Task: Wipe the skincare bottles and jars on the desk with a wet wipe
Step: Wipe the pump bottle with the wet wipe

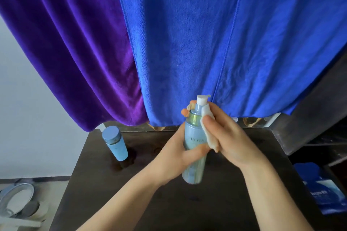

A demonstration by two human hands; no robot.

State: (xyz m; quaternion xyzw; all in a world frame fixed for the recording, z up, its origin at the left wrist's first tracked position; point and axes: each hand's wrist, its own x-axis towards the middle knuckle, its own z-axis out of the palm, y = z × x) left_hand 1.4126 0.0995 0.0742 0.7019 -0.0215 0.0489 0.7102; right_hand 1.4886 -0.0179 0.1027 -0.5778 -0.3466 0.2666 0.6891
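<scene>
A tall light-blue pump bottle [194, 137] with a white pump head is lifted above the dark desk [187, 202]. My left hand [174, 157] grips its middle from the left, thumb across the front. My right hand [231, 137] presses a white wet wipe [207, 124] against the bottle's upper right side, near the neck. A second, shorter light-blue bottle [115, 142] with a blue cap stands on the desk at the back left, apart from both hands.
A purple cloth [71, 43] and a blue towel [225, 43] hang behind the desk. A blue packet [326, 195] lies at the right, beside the desk. A metal ring-shaped object [16, 197] sits on the floor at the lower left.
</scene>
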